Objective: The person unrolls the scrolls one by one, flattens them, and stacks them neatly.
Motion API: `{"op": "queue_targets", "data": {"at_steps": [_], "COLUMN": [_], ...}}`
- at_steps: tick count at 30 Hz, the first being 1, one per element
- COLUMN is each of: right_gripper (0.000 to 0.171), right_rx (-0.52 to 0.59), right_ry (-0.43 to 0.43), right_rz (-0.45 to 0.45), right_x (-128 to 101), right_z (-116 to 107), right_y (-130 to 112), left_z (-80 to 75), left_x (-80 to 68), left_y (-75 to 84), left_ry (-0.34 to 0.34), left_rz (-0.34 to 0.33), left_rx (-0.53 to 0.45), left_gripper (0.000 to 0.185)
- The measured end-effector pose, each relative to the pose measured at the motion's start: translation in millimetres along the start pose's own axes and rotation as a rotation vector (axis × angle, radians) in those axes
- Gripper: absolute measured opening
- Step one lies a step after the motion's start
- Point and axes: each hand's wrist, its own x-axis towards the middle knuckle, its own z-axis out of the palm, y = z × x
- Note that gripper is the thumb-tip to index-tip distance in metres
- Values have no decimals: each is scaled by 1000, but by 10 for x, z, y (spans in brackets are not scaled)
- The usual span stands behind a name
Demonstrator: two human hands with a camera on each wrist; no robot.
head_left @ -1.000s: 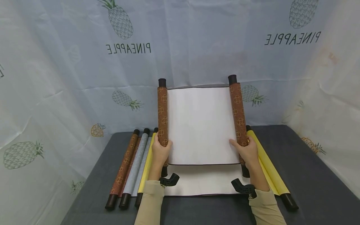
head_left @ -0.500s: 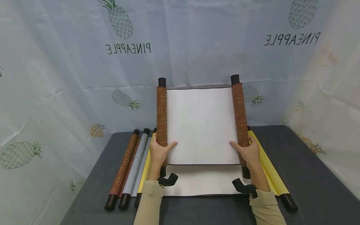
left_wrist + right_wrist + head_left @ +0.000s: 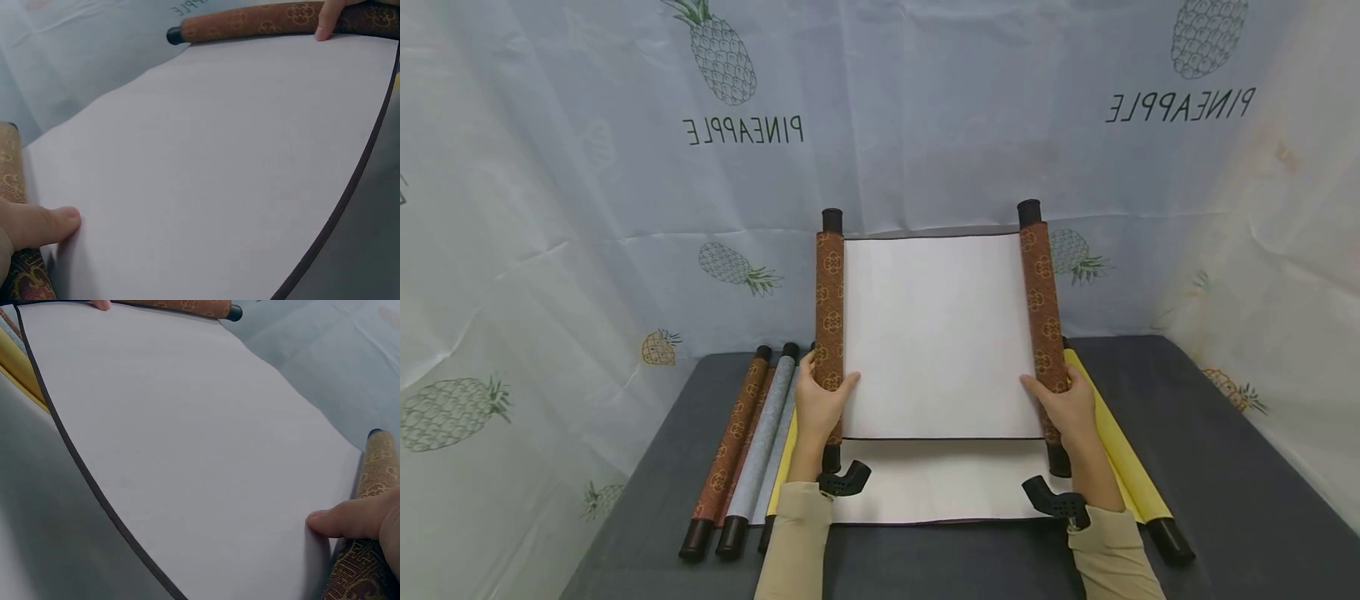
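Observation:
A brown scroll with a gold flower pattern is held up, partly unrolled, its blank white sheet (image 3: pixel 934 333) facing me. My left hand (image 3: pixel 817 407) grips its left roll (image 3: pixel 830 287), thumb lying on the front of the sheet. On the other side, my right hand (image 3: pixel 1069 408) grips the right roll (image 3: pixel 1040 292), which leans slightly. Both wrist views show a thumb (image 3: pixel 47 226) across the edge of the paper, with most of the other fingers hidden behind the rolls. The sheet's dark lower border (image 3: pixel 103 503) runs between the rolls.
Behind the held scroll, another white sheet (image 3: pixel 940 493) lies on the dark table (image 3: pixel 955 567) between yellow rolls, the right one (image 3: pixel 1123 450) plainly visible. A grey scroll (image 3: pixel 765 433) and a brown scroll (image 3: pixel 730 454) lie at the left. A pineapple-print curtain (image 3: pixel 940 125) hangs behind.
My left hand has shifted slightly left and my right hand slightly right. The two brown rolls stand a little farther apart, showing slightly more white sheet.

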Motion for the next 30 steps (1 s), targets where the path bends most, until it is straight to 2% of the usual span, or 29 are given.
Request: {"op": "queue_targets", "data": {"at_steps": [6,14,22,26,30], "right_gripper": [54,49,47,48,51], "right_rx": [-28,-58,-84,-90,-72], "right_ry": [35,89,151,135,68], "right_rz": [-25,-61,-77,-59,-17], "right_x": [10,3,14,13,9], "right_z": [-15,-47,-69,-74,-78], "right_y": [24,40,29,19,4], "left_z": [-8,-61,-91,-98,-109], "left_x": [13,32,48,54,52], "left_y": [-30,-75,-69,-80,-87], "left_ry": [-4,-8,17,36,47], "left_rz": [-14,65,97,139,167], "left_rx": [33,10,-3,11,36], "left_gripper": [66,54,49,48,48]}}
